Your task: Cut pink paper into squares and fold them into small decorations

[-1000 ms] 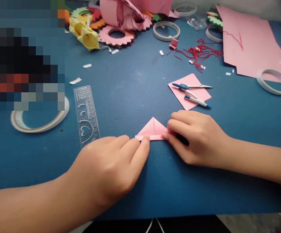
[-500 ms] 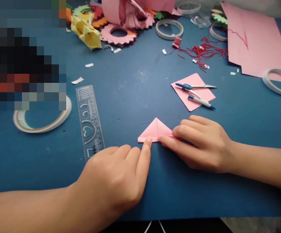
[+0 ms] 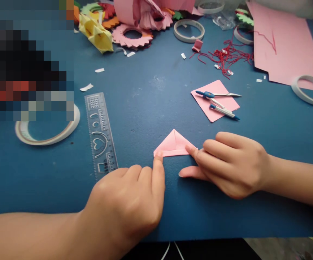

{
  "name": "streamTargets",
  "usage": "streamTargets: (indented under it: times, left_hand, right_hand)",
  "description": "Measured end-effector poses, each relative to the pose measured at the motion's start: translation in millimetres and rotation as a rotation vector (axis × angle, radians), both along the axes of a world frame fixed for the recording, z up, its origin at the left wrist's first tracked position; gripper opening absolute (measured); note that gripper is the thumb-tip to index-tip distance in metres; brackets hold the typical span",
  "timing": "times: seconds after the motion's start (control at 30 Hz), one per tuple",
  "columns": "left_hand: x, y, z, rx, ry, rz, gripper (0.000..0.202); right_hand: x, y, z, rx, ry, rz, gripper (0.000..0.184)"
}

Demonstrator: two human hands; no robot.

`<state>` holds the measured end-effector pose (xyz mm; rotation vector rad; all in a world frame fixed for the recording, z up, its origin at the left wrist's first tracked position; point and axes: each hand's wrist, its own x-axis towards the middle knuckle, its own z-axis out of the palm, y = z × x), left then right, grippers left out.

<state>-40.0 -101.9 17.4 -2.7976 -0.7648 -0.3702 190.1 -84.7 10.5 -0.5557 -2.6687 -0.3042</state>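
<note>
A small folded piece of pink paper (image 3: 174,142) lies on the blue table, shaped like a triangle with a narrow folded strip along its near edge. One extended digit of my left hand (image 3: 129,198) presses on its lower left corner, and the other fingers are curled in. At the right corner, the index fingertip of my right hand (image 3: 230,166) touches the paper. That hand's thumb stretches out over the table, apart from the paper. Behind the paper, a compass (image 3: 217,95) and its separate pencil piece (image 3: 224,112) rest on a pink paper square (image 3: 214,86).
Left of the paper lies a clear stencil ruler (image 3: 98,126), with a tape roll (image 3: 48,142) beyond it. Tangled red thread (image 3: 224,56), a pink sheet (image 3: 286,47) and yellow folded paper (image 3: 96,34) are farther back. Another tape roll (image 3: 312,99) is at right.
My right thumb has come off the paper's near edge, and the index fingertip now sits on its right corner. My left fingertip has shifted left along the folded strip.
</note>
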Motion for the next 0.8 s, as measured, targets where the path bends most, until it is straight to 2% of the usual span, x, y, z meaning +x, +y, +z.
streamTargets:
  times: [0.17,0.27,0.37,0.47,0.57,0.7,0.8]
  left_hand:
    - [1.7,3.0,1.0,0.017,-0.040,0.062,0.021]
    - [3.9,10.4,2.3,0.039,-0.049,0.096,0.021]
    - [6.1,19.0,1.9,0.018,-0.021,0.061,0.024]
    - [6.8,24.6,0.3,-0.027,-0.049,-0.007,0.020]
    - [5.3,25.4,-0.2,-0.048,-0.084,-0.097,0.021]
    - [1.1,22.4,-0.1,-0.081,-0.145,-0.157,0.017]
    - [0.2,21.1,0.1,-0.122,-0.164,-0.166,0.009]
  right_hand:
    - [0.2,-0.2,0.2,0.130,-0.011,0.076,0.039]
    - [1.8,3.1,-2.4,0.127,0.022,0.025,0.034]
    - [4.3,6.9,-7.1,0.088,0.103,-0.064,0.024]
    - [5.1,9.9,-11.0,0.009,0.164,-0.136,0.011]
    - [4.2,11.4,-11.6,-0.121,0.203,-0.117,0.003]
    - [3.4,12.5,-9.4,-0.304,0.176,-0.074,0.007]
    - [3.2,13.1,-9.0,-0.369,0.165,-0.064,0.007]
